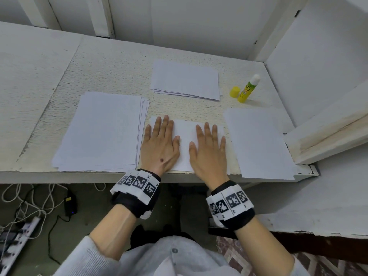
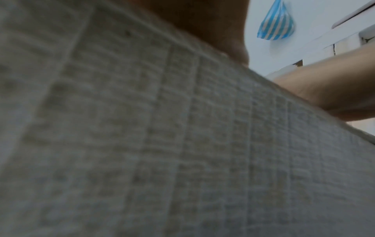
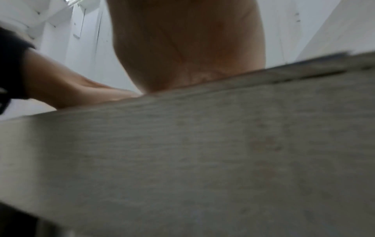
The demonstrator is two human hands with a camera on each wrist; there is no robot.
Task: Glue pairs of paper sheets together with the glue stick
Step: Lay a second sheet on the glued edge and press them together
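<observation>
A white sheet of paper (image 1: 186,136) lies at the table's front edge, in the head view. My left hand (image 1: 159,144) and right hand (image 1: 209,150) both press flat on it, fingers straight, side by side. The yellow-green glue stick (image 1: 248,89) stands upright and uncapped at the back right, and its yellow cap (image 1: 235,91) rests just left of it. Both wrist views are blurred: the table's front face fills most of each, with the heel of the left hand (image 2: 213,24) and of the right hand (image 3: 188,48) above it.
A tall stack of white sheets (image 1: 103,130) lies to the left, a smaller stack (image 1: 186,79) at the back centre, and a single sheet (image 1: 258,144) on the right. A white wall and ledge (image 1: 326,134) close the right side. Cables and a power strip (image 1: 23,228) lie on the floor.
</observation>
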